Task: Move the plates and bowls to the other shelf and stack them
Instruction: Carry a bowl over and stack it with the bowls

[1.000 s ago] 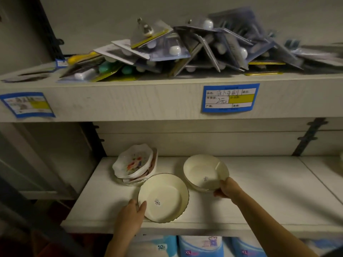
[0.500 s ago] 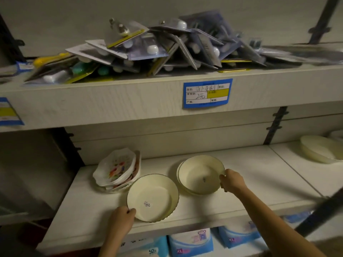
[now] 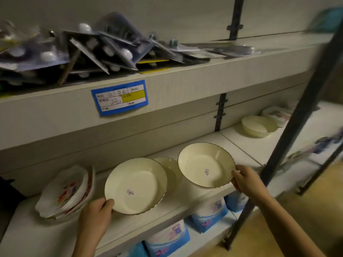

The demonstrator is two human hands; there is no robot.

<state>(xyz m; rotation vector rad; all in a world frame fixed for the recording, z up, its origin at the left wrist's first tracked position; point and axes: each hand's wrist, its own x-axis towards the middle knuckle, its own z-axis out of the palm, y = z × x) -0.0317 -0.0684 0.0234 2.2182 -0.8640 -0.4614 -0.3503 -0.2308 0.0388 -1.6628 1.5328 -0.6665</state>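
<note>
Two hands are each holding a dish. The left hand (image 3: pixel 97 215) grips the near rim of the left plate (image 3: pixel 135 185), thumb over the edge and fingers underneath. The right hand (image 3: pixel 246 182) pinches the right-hand rim of the right plate (image 3: pixel 205 165) in the same way. Both plates are deep, cream-coloured and dark-edged, each with a small sticker inside, and both tilt their insides toward the camera. The right one looks raised off the shelf (image 3: pixel 27 230). Whether the left one touches the board cannot be told.

Between them, a third dish (image 3: pixel 171 172) of the same cream colour sits on the shelf, partly hidden behind the left plate's far edge. Just left of the left hand, a leaning stack of flowered plates (image 3: pixel 65 191) rests on the same board.

To the right, past a seam in the boards, the neighbouring shelf (image 3: pixel 239 143) carries a cream bowl (image 3: pixel 259 126), with a patterned dish (image 3: pixel 276 115) just behind it, blurred.

The upper shelf (image 3: pixel 185 84) holds a heap of blister packs (image 3: pixel 92 51), and a blue price label (image 3: pixel 119 97) is stuck to its front edge. Below the hands stand packets (image 3: pixel 167 240) marked XL. A dark post (image 3: pixel 297 115) slants across the right side of the view.
</note>
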